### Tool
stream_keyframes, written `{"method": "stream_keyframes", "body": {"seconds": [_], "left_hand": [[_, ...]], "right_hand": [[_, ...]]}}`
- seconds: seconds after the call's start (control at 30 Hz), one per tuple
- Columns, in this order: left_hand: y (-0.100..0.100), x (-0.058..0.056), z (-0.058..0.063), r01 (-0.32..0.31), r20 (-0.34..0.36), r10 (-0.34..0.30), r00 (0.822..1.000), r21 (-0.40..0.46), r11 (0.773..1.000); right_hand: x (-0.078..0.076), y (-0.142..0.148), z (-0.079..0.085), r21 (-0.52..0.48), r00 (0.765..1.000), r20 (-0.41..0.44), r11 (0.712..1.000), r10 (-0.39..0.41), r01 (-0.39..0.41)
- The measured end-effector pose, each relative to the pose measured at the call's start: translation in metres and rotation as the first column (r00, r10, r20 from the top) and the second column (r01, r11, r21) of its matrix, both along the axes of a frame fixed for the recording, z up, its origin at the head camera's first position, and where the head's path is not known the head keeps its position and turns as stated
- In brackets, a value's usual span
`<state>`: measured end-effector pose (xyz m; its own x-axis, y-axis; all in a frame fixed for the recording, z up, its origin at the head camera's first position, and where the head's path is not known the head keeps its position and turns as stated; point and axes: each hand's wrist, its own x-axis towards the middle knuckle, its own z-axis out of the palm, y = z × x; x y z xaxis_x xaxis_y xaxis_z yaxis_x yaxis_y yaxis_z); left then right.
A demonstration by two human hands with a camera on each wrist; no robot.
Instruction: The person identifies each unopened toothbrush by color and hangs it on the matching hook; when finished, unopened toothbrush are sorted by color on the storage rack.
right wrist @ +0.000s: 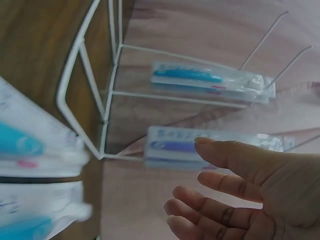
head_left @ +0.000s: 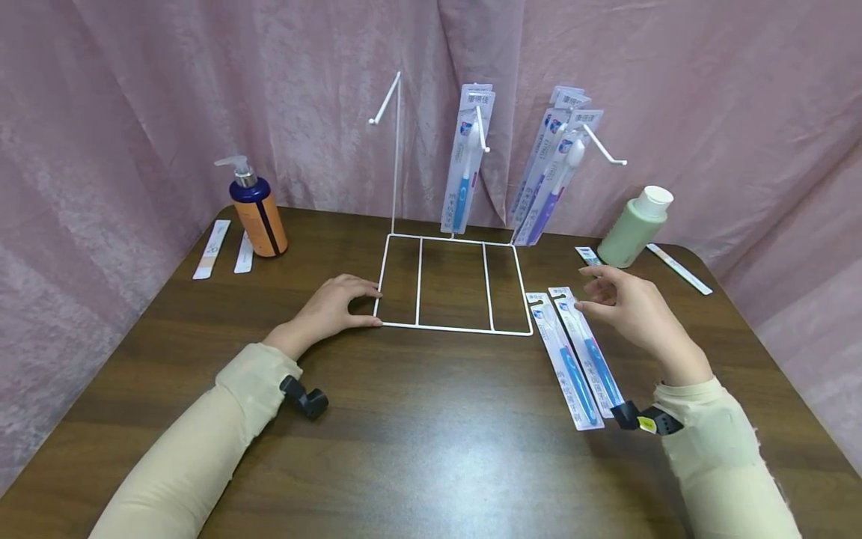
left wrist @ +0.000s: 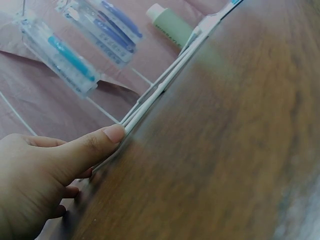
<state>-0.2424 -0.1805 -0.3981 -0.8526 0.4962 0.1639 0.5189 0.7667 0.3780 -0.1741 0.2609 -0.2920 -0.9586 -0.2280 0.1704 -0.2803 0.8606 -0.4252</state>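
A white wire rack (head_left: 454, 329) stands toward the far side of a brown wooden table (head_left: 404, 434), its flat base on the wood and its posts rising at the far edge. The left hand (head_left: 330, 305) is at the base's near left corner: thumb and fingers are parted in a wide curve, the thumb tip on the corner and a fingertip at the left rail.

The right hand (head_left: 629, 303) is at the right of the rack, loosely curved with thumb and fingers apart – it has hold of nothing. It is over the far end of two packaged toothbrushes with blue handles. The left pack (head_left: 564, 359) lies with its far end just beside the rack's right rail; the right pack (head_left: 590, 348) lies close alongside it, roughly parallel.

Blue-handled packs (head_left: 465, 176) hang from the rack's middle hook, and several purple-handled packs (head_left: 554, 180) hang from the right one. The left hook (head_left: 385, 99) points toward the near side.

At the far left stands an orange pump bottle (head_left: 261, 221) with a dark blue top, and two pale strips (head_left: 212, 249) lie to its left and near side. A green bottle (head_left: 629, 233) with a white cap stands at the far right – one strip lies to its left, partly beyond the right hand, another (head_left: 679, 269) to its right. A pink curtain (head_left: 303, 90) hangs behind the table. Both arms wear pale sleeves (head_left: 202, 442) with black devices (head_left: 304, 398) at the wrists.
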Motion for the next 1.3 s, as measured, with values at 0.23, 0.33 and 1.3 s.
{"method": "stream_keyframes", "body": {"seconds": [0.23,0.33,1.3], "left_hand": [[0.0,-0.002,-0.003,0.013,-0.027,-0.013,1.0,0.003,1.0],[-0.001,-0.002,-0.003,0.011,-0.025,-0.01,1.0,0.003,1.0],[0.0,0.0,-0.002,0.009,-0.017,-0.009,1.0,0.003,1.0]], "right_hand": [[0.005,0.017,-0.022,0.016,0.998,0.048,0.999,-0.037,0.036],[0.004,0.021,-0.031,0.015,0.997,0.07,0.999,-0.043,0.042],[-0.004,0.022,-0.076,0.082,0.95,0.27,0.987,-0.157,0.14]]}}
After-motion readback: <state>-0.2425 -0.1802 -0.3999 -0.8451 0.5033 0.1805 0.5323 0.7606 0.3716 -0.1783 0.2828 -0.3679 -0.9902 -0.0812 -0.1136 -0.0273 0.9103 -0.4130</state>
